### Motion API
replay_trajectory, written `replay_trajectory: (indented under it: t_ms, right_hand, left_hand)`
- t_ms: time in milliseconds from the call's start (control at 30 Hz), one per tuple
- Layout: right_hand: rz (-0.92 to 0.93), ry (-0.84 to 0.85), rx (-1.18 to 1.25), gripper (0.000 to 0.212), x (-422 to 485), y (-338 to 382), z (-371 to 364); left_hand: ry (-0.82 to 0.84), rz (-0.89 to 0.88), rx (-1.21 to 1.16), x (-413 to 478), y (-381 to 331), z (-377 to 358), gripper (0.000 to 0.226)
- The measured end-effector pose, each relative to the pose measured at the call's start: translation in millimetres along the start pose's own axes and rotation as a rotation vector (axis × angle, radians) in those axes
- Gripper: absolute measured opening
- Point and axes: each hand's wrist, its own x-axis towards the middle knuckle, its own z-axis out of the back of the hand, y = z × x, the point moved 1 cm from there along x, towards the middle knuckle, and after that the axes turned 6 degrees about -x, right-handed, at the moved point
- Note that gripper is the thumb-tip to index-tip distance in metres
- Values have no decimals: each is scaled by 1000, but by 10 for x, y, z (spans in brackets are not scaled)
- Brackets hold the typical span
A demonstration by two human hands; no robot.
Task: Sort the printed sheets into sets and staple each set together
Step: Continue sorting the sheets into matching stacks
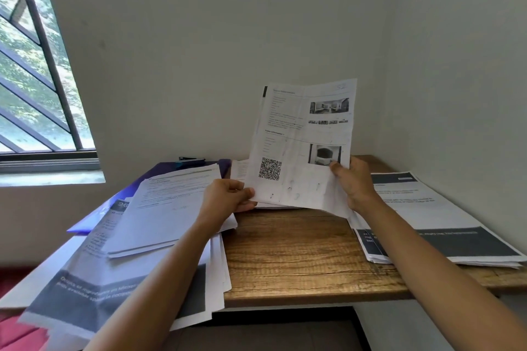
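Observation:
I hold a printed sheet [302, 145] upright above the wooden table [296, 253]; it shows a QR code and small photos and is creased down its middle. My left hand [228, 198] pinches its lower left corner. My right hand [352, 179] grips its lower right edge with the thumb on the front. A loose pile of printed sheets [159, 225] covers the table's left side and overhangs the edge. Another stack with dark banners [436, 222] lies on the right. A dark stapler [191, 161] sits at the back, partly hidden behind the left pile.
A purple folder [119, 196] lies under the left pile. More sheets [239, 169] lie at the back behind the held page. Walls close in at the back and right, and a barred window [37, 80] is at the left.

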Motion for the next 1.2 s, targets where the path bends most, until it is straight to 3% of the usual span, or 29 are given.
replay_trajectory:
  t_ms: [200, 300, 367, 467, 567, 700, 800, 900, 933, 1067, 1200]
  right_hand:
    - [-28, 5, 27, 18, -13, 22, 35]
    - [-47, 25, 51, 18, -61, 63, 75]
    - [-77, 50, 98, 18, -87, 90, 110]
    - [-145, 99, 183, 19, -115, 135, 134]
    - [-180, 222, 230, 21, -163, 163, 96]
    - [-216, 490, 228, 23, -261, 183, 49]
    - [-264, 624, 230, 35, -305, 163, 27]
    - [-302, 784, 134, 83, -294, 104, 25]
    - [-307, 850, 100, 89, -291, 91, 27]
    - [-283, 974, -22, 69, -341, 114, 16]
    - [-263, 737, 33, 37, -289, 109, -29]
  left_hand:
    - [-18, -72, 34, -60, -56, -24, 10]
    - [41, -81, 201, -63, -87, 26, 5]
    - [69, -68, 314, -57, -146, 99, 19]
    - [52, 4, 324, -60, -352, 269, 58]
    - [79, 69, 133, 61, -523, 395, 89]
    - [265, 164, -322, 230, -605, 336, 106]
    - [362, 156, -545, 272, -604, 228, 94]
    - [265, 131, -639, 309, -540, 215, 63]
    - [226, 146, -611, 326, -488, 233, 53]
    - [164, 251, -457, 377, -234, 301, 29]
    - [186, 246, -477, 405, -45, 268, 29]
